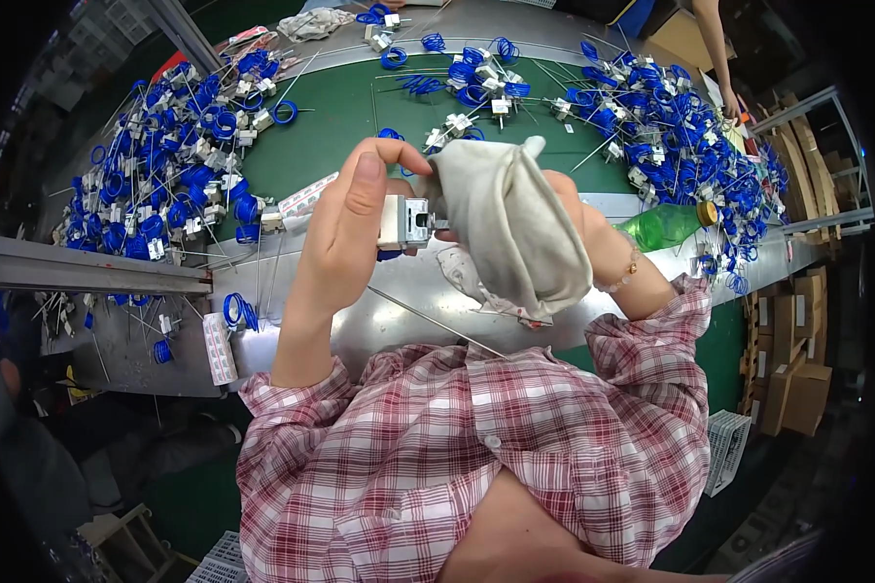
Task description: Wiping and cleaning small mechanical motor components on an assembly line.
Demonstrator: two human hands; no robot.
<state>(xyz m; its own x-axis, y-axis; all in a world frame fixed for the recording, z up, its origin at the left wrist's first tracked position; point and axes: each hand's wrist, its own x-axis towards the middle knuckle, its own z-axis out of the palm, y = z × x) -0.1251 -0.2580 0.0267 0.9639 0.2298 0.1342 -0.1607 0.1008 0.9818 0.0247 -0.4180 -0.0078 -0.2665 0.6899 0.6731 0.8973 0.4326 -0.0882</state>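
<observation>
Between the thumb and fingers of my left hand (350,214) is a thermostat (405,223), a small white block with a metal bracket face. A bit of blue coiled tube shows beneath it. A thin metal rod (437,324) slants down toward my shirt; whether it belongs to this piece I cannot tell. My right hand (576,209) is closed on a grey-white cloth (510,214), which hides most of its fingers. The cloth's left edge comes up against the bracket side of the thermostat. Below the cloth, a crumpled printed wrapper (472,277) lies on the metal table edge.
Heaps of thermostats with blue coils and rods lie at left (165,185) and right (642,117), with several more on the green surface (335,107). A green bottle (666,226) lies at right. Printed label strips (220,348) are at left. Another person's arm (715,49) reaches in at far right.
</observation>
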